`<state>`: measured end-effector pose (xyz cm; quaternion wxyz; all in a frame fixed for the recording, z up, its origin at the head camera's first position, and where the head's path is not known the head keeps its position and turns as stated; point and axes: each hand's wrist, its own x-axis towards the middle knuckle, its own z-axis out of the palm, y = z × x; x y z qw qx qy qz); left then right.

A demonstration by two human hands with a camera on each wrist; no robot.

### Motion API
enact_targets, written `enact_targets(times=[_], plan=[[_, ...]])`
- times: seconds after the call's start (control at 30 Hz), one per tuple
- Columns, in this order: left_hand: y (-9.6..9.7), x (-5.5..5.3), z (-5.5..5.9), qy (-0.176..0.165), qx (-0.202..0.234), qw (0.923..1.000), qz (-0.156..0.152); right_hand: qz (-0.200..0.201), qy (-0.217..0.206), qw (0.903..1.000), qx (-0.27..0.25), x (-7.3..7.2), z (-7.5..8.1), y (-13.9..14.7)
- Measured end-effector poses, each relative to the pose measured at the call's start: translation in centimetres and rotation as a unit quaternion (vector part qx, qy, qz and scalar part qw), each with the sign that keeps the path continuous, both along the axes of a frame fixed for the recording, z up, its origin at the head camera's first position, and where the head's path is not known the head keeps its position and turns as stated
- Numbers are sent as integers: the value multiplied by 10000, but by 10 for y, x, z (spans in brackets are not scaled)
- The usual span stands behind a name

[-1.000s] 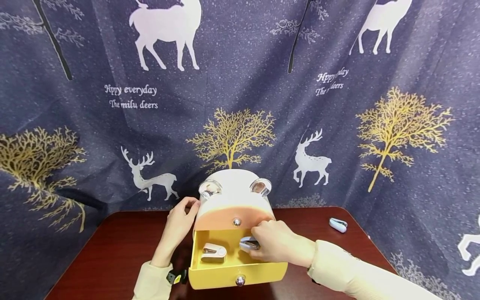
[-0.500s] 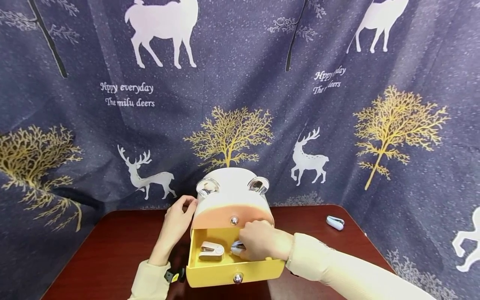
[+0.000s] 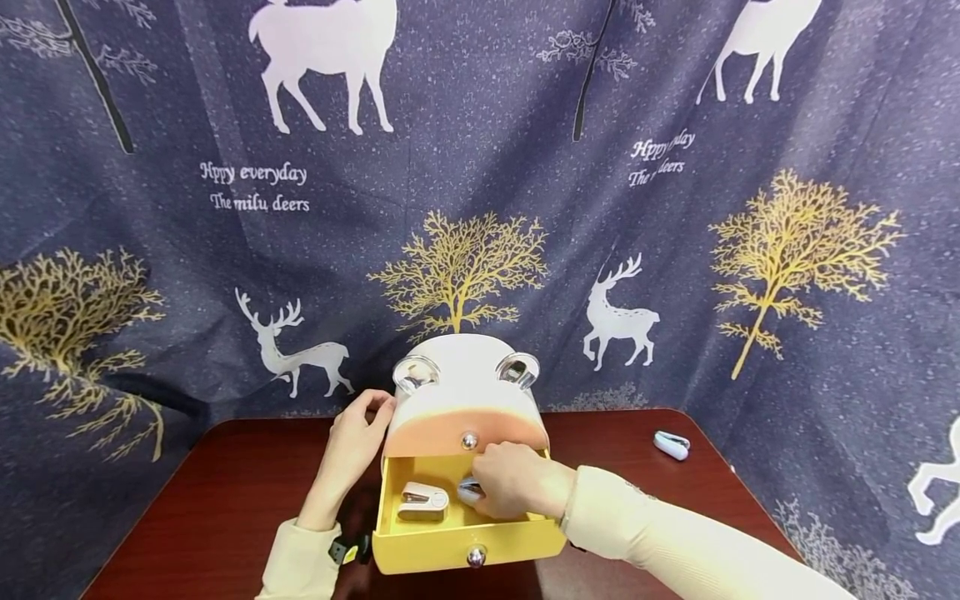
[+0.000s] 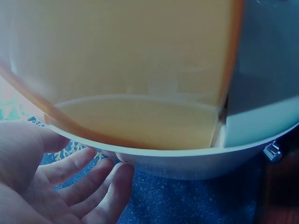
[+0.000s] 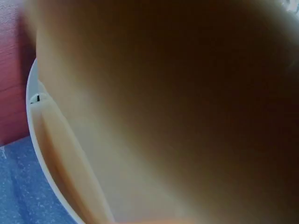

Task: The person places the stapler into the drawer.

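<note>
A white storage box with round silver eye-like parts has its yellow lower drawer pulled out. Inside the drawer, at its left, lies a white mini stapler. My right hand reaches into the right part of the drawer and grips a light blue mini stapler, partly hidden by the fingers. In the head view my left hand touches the left side of the box. Its fingers are loosely bent beside the box rim in the left wrist view. The right wrist view is mostly blocked by a dark blur.
Another light blue mini stapler lies at the right of the dark red table. An orange upper drawer with a silver knob is closed above the yellow one. Behind the table hangs a blue deer-print cloth.
My right hand has moved left inside the drawer with the light blue stapler, closer to the white one. The left hand keeps its place on the box. The head view has shifted slightly.
</note>
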<state>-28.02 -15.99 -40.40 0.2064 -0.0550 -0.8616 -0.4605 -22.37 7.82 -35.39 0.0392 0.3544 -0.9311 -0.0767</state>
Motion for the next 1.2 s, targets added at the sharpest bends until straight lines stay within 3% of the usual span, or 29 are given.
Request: enact_targets(times=[0.3,0.63,0.97,1.2], plan=[[0,0,0,17,-13,10000,-10,6,122,9999,37,-3,-15,1],[1,1,1,40,-27,10000,-9,-81,834,9965,3,-3,-23,-2],[0,-1,0,31,-25,10000,66,-357,693,9970,29,-5,-26,-2],[1,0,1,-25,-18,10000,48,-317,568,9958,-650,0,-20,12]])
